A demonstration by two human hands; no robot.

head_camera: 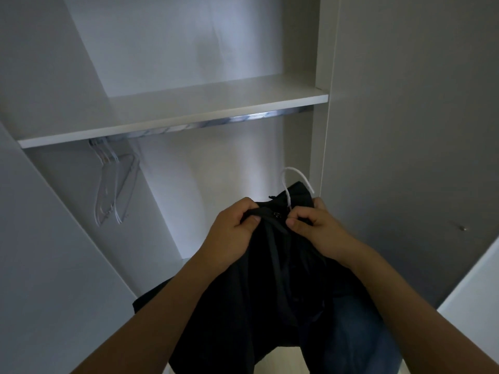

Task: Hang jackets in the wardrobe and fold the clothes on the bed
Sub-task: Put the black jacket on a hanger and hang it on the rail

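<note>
Nearest, both forearms reach up and forward. The left hand [234, 225] and right hand [313, 224] each pinch the collar of a black jacket [270, 279], fingers curled on the cloth either side of the zip. The jacket hangs below them in front of the open wardrobe, already on a white hanger [293, 184] whose hook pokes above the collar. Beyond, the rail [229, 121] under the shelf [189, 109] carries clear hangers [113, 184] at its left. Likely risk: the collar slips off the hanger's shoulders while being lifted to the rail.
</note>
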